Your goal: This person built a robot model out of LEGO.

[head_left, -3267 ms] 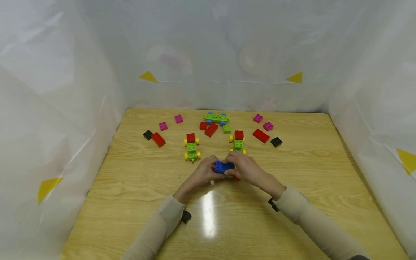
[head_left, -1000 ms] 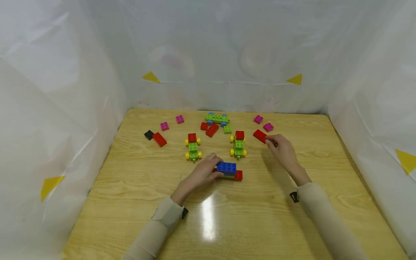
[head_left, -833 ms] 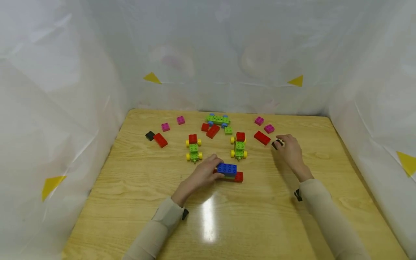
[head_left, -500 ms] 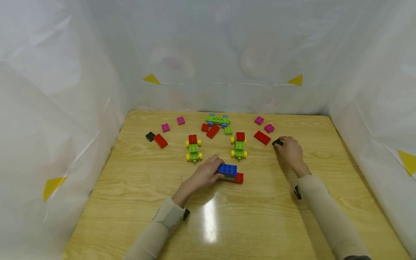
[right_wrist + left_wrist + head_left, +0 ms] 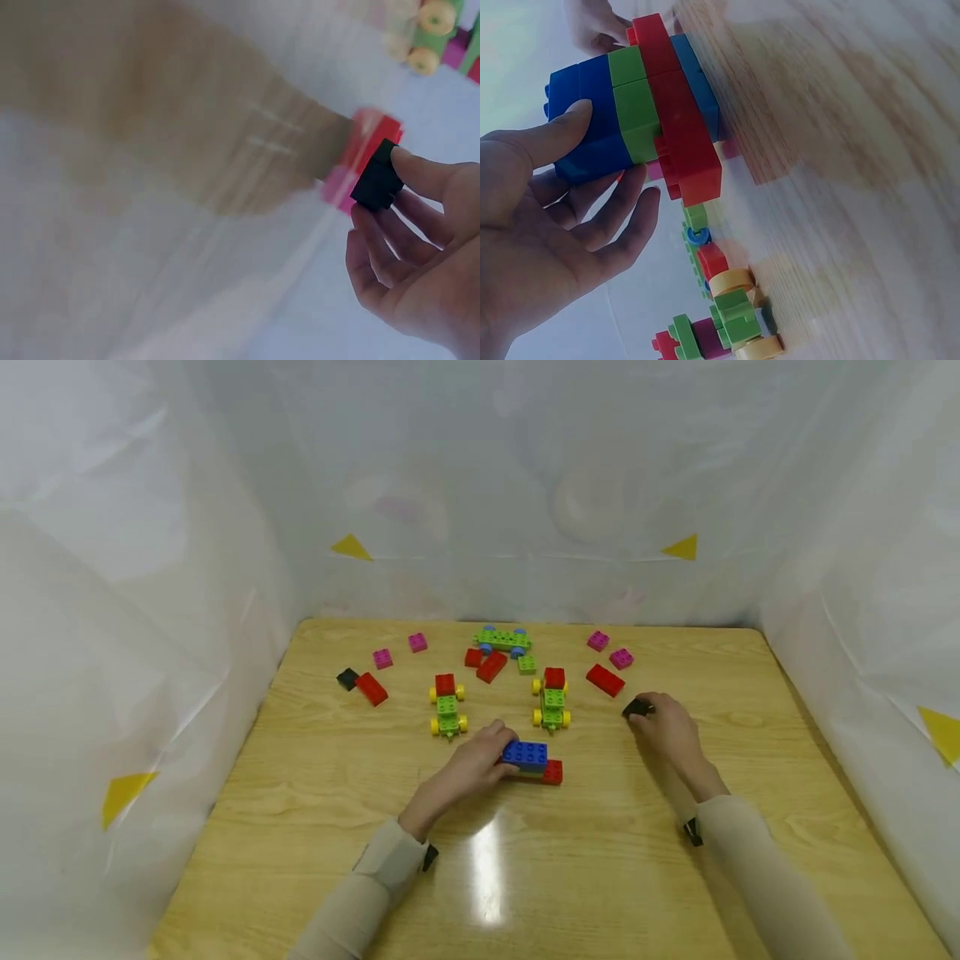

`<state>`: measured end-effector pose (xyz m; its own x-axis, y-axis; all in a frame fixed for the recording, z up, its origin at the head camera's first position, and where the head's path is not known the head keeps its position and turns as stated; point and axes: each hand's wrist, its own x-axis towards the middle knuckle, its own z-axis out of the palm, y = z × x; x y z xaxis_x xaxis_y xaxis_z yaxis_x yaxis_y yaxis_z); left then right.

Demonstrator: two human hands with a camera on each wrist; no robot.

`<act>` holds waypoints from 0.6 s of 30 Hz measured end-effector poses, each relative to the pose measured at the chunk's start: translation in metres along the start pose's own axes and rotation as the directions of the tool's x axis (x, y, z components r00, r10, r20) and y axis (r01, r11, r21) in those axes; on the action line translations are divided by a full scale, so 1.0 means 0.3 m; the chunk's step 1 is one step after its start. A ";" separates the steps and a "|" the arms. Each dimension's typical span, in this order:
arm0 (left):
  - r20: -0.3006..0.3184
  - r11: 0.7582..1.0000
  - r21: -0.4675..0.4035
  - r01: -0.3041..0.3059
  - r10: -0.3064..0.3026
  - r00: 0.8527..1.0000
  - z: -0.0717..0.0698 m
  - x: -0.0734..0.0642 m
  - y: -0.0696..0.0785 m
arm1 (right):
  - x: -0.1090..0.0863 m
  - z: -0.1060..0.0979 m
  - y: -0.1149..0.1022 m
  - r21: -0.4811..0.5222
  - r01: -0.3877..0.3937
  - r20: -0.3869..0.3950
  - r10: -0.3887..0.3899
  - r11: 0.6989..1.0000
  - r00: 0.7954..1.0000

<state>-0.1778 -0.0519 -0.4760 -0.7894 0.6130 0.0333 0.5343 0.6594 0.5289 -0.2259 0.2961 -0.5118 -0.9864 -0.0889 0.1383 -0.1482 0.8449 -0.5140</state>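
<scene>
My left hand (image 5: 471,763) grips a stack of toy bricks at the middle of the table, thumb on one side of its top blue brick (image 5: 528,755). Beneath the blue, the left wrist view shows a green layer (image 5: 637,112), longer red bricks (image 5: 684,124) and a lighter blue piece (image 5: 698,79) at the bottom. Off to the right, my right hand (image 5: 672,732) pinches a small black brick (image 5: 377,178) between thumb and fingertips. A red brick (image 5: 605,680) lies just beyond that hand.
Two green wheeled cars, left (image 5: 447,707) and right (image 5: 552,700), stand beyond the stack. Farther back are a blue-wheeled green base (image 5: 502,639), a long red brick (image 5: 492,667) and a green brick (image 5: 527,665). Pink bricks (image 5: 621,658) lie at both sides; another black brick (image 5: 348,678) is left.
My right hand has left the stack, moved right, taken hold of the black brick and drawn it slightly nearer. My left hand stays on the stack.
</scene>
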 end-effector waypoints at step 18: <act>0.003 1.000 0.017 0.008 -0.008 1.000 -0.017 0.002 0.013 | -0.202 0.059 -0.286 0.228 0.421 0.042 -0.441 0.878 0.897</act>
<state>-0.1778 -0.0512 -0.4696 -0.7926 0.6092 0.0262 0.5330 0.6713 0.5151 -0.1546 0.2197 -0.4911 -0.8222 -0.4742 0.3147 -0.5613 0.5841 -0.5864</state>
